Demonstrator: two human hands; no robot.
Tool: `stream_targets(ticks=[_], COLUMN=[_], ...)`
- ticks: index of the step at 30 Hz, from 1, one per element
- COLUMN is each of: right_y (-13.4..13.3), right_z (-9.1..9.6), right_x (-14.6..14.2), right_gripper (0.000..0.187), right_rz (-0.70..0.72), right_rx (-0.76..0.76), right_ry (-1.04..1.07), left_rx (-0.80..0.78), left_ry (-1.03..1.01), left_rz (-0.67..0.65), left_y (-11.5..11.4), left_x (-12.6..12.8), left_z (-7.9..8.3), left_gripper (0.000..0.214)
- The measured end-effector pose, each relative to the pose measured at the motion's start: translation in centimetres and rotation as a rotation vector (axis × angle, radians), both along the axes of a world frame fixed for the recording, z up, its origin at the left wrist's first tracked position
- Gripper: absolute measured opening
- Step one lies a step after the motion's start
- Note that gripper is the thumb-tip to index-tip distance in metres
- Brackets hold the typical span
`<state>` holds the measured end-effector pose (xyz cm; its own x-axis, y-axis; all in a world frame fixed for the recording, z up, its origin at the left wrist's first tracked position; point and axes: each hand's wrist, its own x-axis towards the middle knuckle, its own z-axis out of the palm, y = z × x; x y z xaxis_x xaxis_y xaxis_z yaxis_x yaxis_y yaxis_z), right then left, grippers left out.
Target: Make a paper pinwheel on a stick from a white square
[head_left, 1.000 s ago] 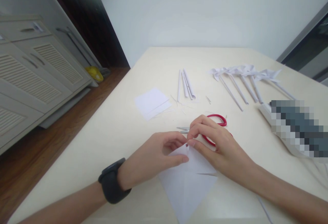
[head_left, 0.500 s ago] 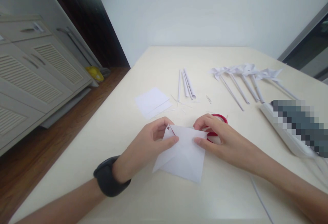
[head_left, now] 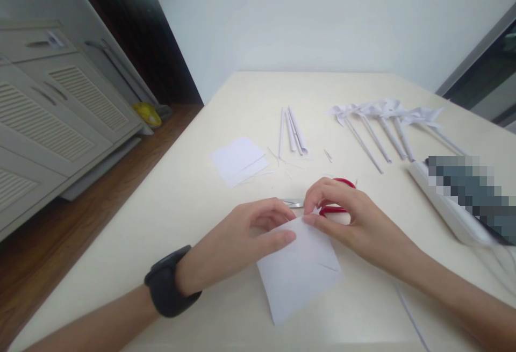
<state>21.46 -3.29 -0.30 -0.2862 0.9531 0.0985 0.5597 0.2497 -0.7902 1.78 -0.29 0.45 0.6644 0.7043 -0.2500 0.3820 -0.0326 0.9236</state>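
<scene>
A square sheet of white paper (head_left: pixel 300 277) hangs tilted between my hands over the near part of the table, with a short slit near its right corner. My left hand (head_left: pixel 262 234) pinches its upper left edge, thumb in front and fingers behind. At the top corner, the thumb and fingertips of my right hand (head_left: pixel 334 207) close on the paper. Red-handled scissors (head_left: pixel 334 209) lie behind my right hand, their metal blades pointing left and partly hidden by the fingers.
Paper squares (head_left: pixel 237 158) lie to the left. Rolled paper sticks (head_left: pixel 296 131) rest at centre, near thin scraps (head_left: pixel 286 164) and small pins (head_left: pixel 328 155). Several paper pinwheels (head_left: pixel 387 110) lie at the back right. A white device (head_left: pixel 439 207), partly pixelated, sits at right with a cable (head_left: pixel 411 314).
The paper has turned, its slit now at the lower right and another corner at the top. My left hand has shifted right and slightly down, and the scissor blades have come into view.
</scene>
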Motion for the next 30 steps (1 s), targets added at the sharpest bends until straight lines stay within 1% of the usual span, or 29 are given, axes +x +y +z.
stream_targets(ticks=[3,7,11,14,19,25,30], right_y=[-0.3,-0.2,-0.2,-0.4,-0.9,-1.4,-1.6], right_z=[-0.2,-0.2,-0.3,-0.4,-0.6,-0.7,-0.6], right_x=[-0.4,-0.1,0.1,-0.3,-1.2,-1.4,-1.3], right_gripper=[0.008,0.007,0.012,0.012,0.013,0.015,0.017], right_rz=[0.023,-0.013,-0.012,0.003,0.044,0.047,0.06], right_rx=[0.082,0.064,0.07,0.123,0.194,0.236,0.298], right_ry=[-0.035,-0.029,-0.015,-0.076,-0.126,-0.093,-0.064], left_rx=[0.071,0.121,0.132,0.148,0.137,0.124,0.152], left_ry=[0.053,0.079,0.084,0.075,0.046,0.027,-0.003], left_rz=[-0.016,0.015,0.008,-0.018,0.003,0.007,-0.011], left_y=[0.1,0.3,0.3,0.0,-0.5,-0.7,-0.7], left_x=[-0.1,-0.3,-0.2,0.1,0.4,0.4,0.4], left_z=[-0.2,-0.4,-0.2,0.0,0.0,-0.6,-0.4], left_gripper=[0.017,0.017,0.015,0.015,0.015,0.018,0.019])
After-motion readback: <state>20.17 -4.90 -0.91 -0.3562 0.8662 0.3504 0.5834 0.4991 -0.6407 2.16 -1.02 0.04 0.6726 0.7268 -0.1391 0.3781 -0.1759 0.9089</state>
